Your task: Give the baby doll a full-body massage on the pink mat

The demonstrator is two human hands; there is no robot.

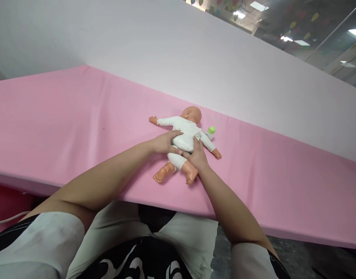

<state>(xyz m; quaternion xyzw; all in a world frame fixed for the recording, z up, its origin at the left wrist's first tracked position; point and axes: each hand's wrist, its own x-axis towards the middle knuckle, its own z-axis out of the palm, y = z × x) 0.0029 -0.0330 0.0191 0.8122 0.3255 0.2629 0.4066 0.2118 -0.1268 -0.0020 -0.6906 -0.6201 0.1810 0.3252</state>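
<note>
A baby doll (pixel 182 144) in a white cloth suit lies stretched out on the pink padded surface, its head toward the wall and its bare feet toward me. Its face is turned out of sight. My left hand (pixel 165 142) is curled around the left side of its waist, fingers partly hidden against the body. On the other side, my right hand (pixel 198 157) grips the waist and hip, with the fingertips on the cloth. Both hands nearly meet below the doll's middle. Beside its right-hand arm lies a small bottle (pixel 211 131) with a green cap, touched by neither hand.
The pink padded surface (pixel 282 174) runs across the view, with its front edge close to my lap. A white wall (pixel 166 50) rises behind it, with glass panels (pixel 300 35) at the upper right. A red object (pixel 9 205) and a pale cable (pixel 9 220) show at lower left.
</note>
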